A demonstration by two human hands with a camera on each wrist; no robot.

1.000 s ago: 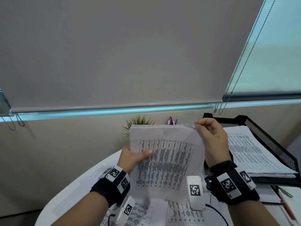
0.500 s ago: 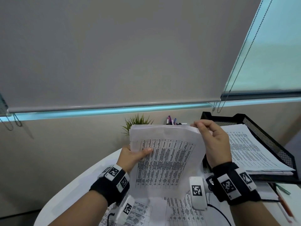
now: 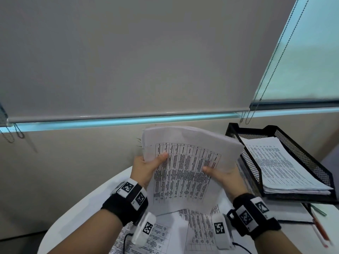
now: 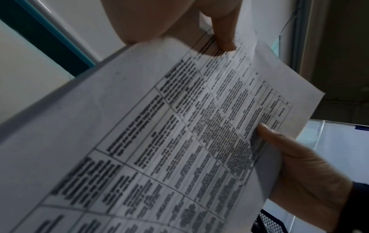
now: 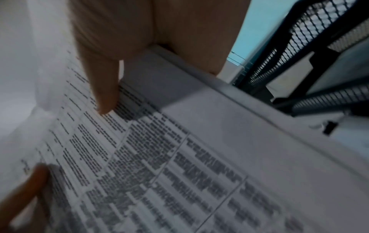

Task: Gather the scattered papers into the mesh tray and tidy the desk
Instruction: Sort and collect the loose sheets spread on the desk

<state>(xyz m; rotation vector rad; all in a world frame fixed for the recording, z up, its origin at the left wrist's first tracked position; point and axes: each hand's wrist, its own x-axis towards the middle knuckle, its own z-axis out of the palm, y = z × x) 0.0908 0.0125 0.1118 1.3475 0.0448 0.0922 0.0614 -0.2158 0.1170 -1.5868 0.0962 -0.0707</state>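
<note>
I hold a sheaf of printed papers [image 3: 185,173] with tables on them, upright above the white desk [image 3: 78,209]. My left hand [image 3: 146,166] grips its left edge, thumb on the front. My right hand [image 3: 222,177] grips its right edge lower down, thumb on the print. In the left wrist view the papers [image 4: 159,141] run across the frame between the left thumb [image 4: 223,31] and the right hand [image 4: 299,165]. In the right wrist view the papers [image 5: 179,157] fill the frame under the right thumb [image 5: 103,88]. The black mesh tray [image 3: 311,158] stands to the right and holds a stack of papers [image 3: 280,165].
More printed sheets [image 3: 176,230] lie on the desk under my wrists. Pens [image 3: 319,228] lie in front of the tray at the right edge. A wall and a window blind rise close behind the desk. The mesh tray [image 5: 299,47] shows beside the papers in the right wrist view.
My right hand has dropped from the sheaf's top right corner to its right edge. The papers have tilted and swung right, toward the tray, and now hide the plant and pens behind.
</note>
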